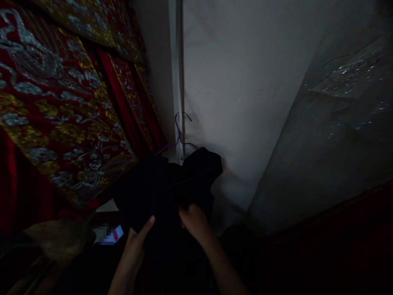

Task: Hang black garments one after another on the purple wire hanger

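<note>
A dark garment (156, 184), nearly black in the dim light, hangs on a thin purple hanger (179, 137) in front of me. Its exact cut is hard to make out. My left hand (138, 239) grips the garment's lower left part, thumb lying on top and the other fingers hidden behind the cloth. Further right, my right hand (194, 219) is closed, its fingers curled and pinching the garment's front. The hanger's hook stands upright above the cloth, beside a pale vertical strip.
Red cloth with gold and silver embroidery (67, 94) hangs on the left. Behind the hanger are a pale pole (176, 61) and a grey wall (239, 82). Shiny clear plastic sheeting (337, 102) covers the right side. A lit screen (118, 233) shows at lower left.
</note>
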Demonstrator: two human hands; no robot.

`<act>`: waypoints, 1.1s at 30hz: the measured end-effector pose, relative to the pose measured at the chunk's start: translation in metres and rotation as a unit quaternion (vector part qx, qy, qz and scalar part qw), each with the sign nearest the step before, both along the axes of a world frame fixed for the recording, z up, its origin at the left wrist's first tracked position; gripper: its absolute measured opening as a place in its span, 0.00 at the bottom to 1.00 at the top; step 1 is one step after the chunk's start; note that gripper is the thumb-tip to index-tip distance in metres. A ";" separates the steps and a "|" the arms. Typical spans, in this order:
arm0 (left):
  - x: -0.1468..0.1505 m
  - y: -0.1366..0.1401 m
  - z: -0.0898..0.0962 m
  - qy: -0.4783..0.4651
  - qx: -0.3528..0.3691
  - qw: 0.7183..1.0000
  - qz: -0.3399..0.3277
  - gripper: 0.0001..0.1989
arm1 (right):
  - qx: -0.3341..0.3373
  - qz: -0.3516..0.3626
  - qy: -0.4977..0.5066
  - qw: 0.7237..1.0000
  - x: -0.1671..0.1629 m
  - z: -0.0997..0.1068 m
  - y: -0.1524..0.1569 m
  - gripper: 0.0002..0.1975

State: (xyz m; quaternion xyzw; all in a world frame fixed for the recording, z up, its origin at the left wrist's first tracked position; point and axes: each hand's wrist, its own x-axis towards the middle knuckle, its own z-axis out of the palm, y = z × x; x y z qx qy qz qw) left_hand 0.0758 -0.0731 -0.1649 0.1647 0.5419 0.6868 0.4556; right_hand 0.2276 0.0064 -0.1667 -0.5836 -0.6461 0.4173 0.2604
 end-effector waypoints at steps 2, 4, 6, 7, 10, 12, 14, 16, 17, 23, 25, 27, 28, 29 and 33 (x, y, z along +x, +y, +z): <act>-0.005 -0.001 -0.003 0.022 0.007 1.000 -0.006 0.19 | -0.048 0.019 0.062 0.997 0.005 -0.012 -0.003 0.28; -0.009 0.000 -0.012 0.066 0.011 0.998 0.002 0.18 | -0.098 0.026 0.139 0.985 0.012 -0.025 -0.010 0.27; -0.009 0.000 -0.027 0.135 0.006 0.989 0.054 0.21 | -0.121 0.014 0.190 0.974 0.017 -0.035 -0.020 0.28; -0.006 -0.002 -0.037 0.177 0.007 0.979 0.101 0.24 | -0.119 0.003 0.208 0.971 0.019 -0.037 -0.026 0.28; 0.014 -0.009 -0.070 0.315 0.047 0.918 0.238 0.34 | -0.094 -0.012 0.255 0.962 0.021 -0.037 -0.041 0.28; 0.034 -0.014 -0.093 0.400 0.083 0.886 0.219 0.31 | -0.094 -0.008 0.272 0.958 0.021 -0.032 -0.049 0.28; 0.053 -0.017 -0.111 0.439 0.123 0.884 0.101 0.24 | -0.105 -0.008 0.275 0.956 0.020 -0.027 -0.056 0.28; 0.068 -0.017 -0.121 0.435 0.149 0.888 -0.005 0.21 | -0.107 -0.022 0.270 0.957 0.021 -0.022 -0.061 0.28; 0.073 -0.017 -0.122 0.429 0.153 0.890 -0.029 0.21 | -0.103 -0.033 0.269 0.957 0.022 -0.021 -0.063 0.29; 0.078 -0.017 -0.092 0.405 0.155 0.899 -0.058 0.13 | -0.077 -0.060 0.289 0.952 0.031 -0.014 -0.070 0.35; 0.077 -0.020 -0.081 0.406 0.157 0.899 -0.051 0.13 | -0.053 -0.051 0.309 0.948 0.032 -0.013 -0.072 0.35; 0.076 -0.022 -0.076 0.409 0.156 0.898 -0.048 0.13 | -0.032 -0.022 0.331 0.943 0.032 -0.012 -0.072 0.33; 0.075 -0.023 -0.075 0.411 0.154 0.897 -0.050 0.13 | -0.026 -0.003 0.340 0.940 0.033 -0.012 -0.073 0.32; 0.075 -0.024 -0.074 0.413 0.151 0.896 -0.053 0.13 | -0.024 0.013 0.345 0.938 0.033 -0.012 -0.072 0.31; 0.073 -0.024 -0.075 0.414 0.138 0.899 -0.043 0.14 | -0.043 0.042 0.330 0.942 0.036 -0.013 -0.071 0.26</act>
